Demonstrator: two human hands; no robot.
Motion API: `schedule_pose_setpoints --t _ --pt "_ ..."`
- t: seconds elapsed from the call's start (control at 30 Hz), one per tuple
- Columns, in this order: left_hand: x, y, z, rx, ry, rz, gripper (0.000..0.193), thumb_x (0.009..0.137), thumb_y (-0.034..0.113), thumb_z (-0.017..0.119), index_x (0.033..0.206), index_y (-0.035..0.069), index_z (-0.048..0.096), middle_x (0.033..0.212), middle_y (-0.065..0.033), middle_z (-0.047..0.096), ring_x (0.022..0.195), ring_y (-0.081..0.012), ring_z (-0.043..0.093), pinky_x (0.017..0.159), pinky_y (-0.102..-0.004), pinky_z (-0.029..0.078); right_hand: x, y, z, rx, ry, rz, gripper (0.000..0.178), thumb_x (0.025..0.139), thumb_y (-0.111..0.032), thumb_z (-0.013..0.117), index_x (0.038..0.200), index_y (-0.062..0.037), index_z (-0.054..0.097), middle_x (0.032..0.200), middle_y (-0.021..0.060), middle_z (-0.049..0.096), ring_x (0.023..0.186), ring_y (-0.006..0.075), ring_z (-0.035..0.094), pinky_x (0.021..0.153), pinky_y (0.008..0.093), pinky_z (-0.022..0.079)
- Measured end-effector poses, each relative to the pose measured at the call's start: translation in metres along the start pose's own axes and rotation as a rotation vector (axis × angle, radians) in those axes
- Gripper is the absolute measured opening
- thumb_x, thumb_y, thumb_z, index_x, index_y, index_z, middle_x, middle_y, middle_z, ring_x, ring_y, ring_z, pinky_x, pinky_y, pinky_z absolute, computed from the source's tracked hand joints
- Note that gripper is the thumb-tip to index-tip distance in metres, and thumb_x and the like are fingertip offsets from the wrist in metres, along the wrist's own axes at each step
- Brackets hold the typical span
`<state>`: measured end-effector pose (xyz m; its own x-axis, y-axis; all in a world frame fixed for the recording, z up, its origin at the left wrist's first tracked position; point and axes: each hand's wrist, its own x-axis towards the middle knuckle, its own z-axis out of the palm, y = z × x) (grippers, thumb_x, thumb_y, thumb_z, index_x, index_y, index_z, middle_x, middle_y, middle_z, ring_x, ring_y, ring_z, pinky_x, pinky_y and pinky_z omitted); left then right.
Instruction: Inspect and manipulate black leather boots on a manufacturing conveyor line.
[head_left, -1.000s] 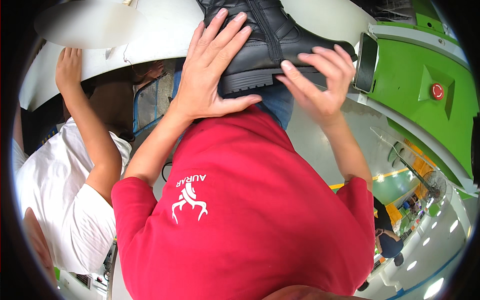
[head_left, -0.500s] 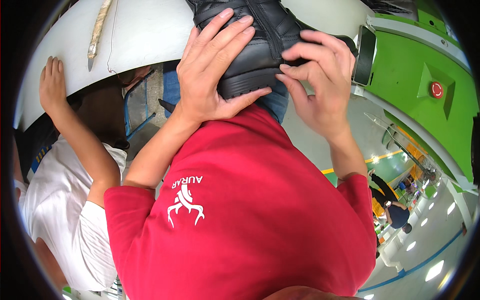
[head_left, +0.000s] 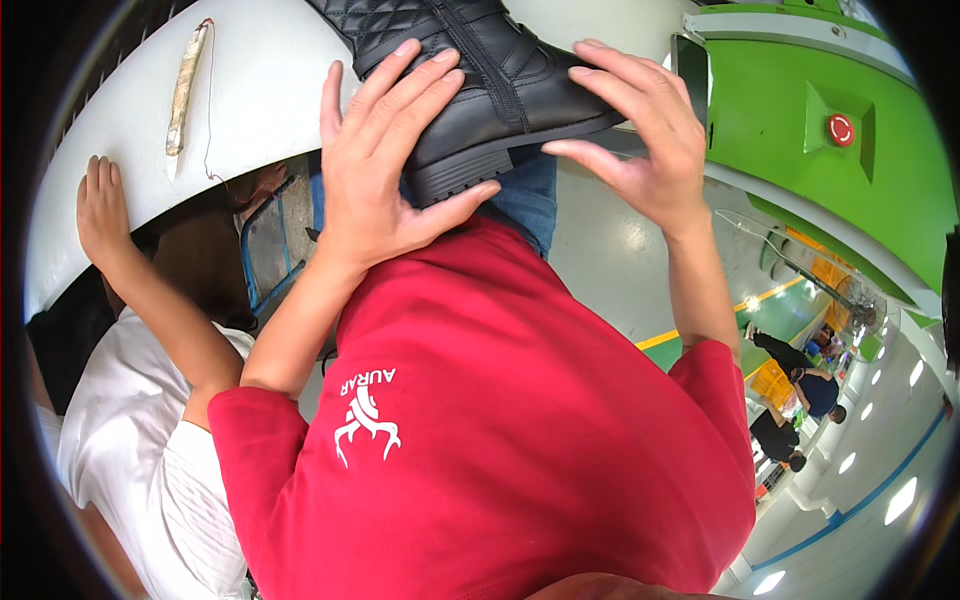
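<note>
A black ankle boot (head_left: pixel 480 105) with a quilted upper and a band down its side lies at the table's near edge, toe to the right. My left hand (head_left: pixel 375 165) grips its heel end, fingers across the upper and thumb under the heel. Around the toe, my right hand (head_left: pixel 650 135) is open, its fingers stretched and spread over the top. Its thumb is apart from them, beside the sole edge. Whether the right fingertips touch the leather is hard to tell.
The white table (head_left: pixel 270 90) holds a wrapped, stick-like tool (head_left: pixel 187 90) with a thin wire. A co-worker's hand (head_left: pixel 103 210) rests on its left edge. At right stands a green machine (head_left: pixel 770 100) with a red push button (head_left: pixel 840 130). Other people (head_left: pixel 800 400) and a fan (head_left: pixel 862 305) appear farther off.
The boot and my left hand have shifted left and slightly down in view. My right hand has opened from a pinch at the sole edge and now spreads around the toe.
</note>
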<state>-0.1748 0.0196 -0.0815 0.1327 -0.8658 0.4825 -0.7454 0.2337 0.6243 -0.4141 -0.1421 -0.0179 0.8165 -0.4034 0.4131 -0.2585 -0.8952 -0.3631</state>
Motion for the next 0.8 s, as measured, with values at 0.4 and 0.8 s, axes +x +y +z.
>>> schedule_pose_setpoints --t 0.4,0.8 --pt "0.098 -0.003 0.042 0.073 -0.228 0.409 0.074 0.079 0.043 0.089 0.136 0.000 0.067 0.132 -0.0199 0.071 0.135 -0.0392 0.062 0.126 -0.0610 0.034 0.006 0.026 -0.025 0.057 -0.102 0.061 0.071 0.069 -0.037 0.099 0.129 -0.0079 0.075 0.121 0.0097 0.079 0.109 0.0327 0.076 0.093 0.0405 0.059" --pt "0.129 0.029 0.041 -0.033 -0.462 0.253 0.068 0.073 0.035 0.087 0.128 -0.002 0.070 0.115 -0.0217 0.073 0.112 -0.0418 0.069 0.122 -0.0578 0.040 -0.001 0.059 -0.032 0.279 -0.072 0.056 0.069 0.069 -0.039 0.101 0.126 -0.0088 0.075 0.113 0.0099 0.077 0.103 0.0329 0.075 0.089 0.0414 0.060"
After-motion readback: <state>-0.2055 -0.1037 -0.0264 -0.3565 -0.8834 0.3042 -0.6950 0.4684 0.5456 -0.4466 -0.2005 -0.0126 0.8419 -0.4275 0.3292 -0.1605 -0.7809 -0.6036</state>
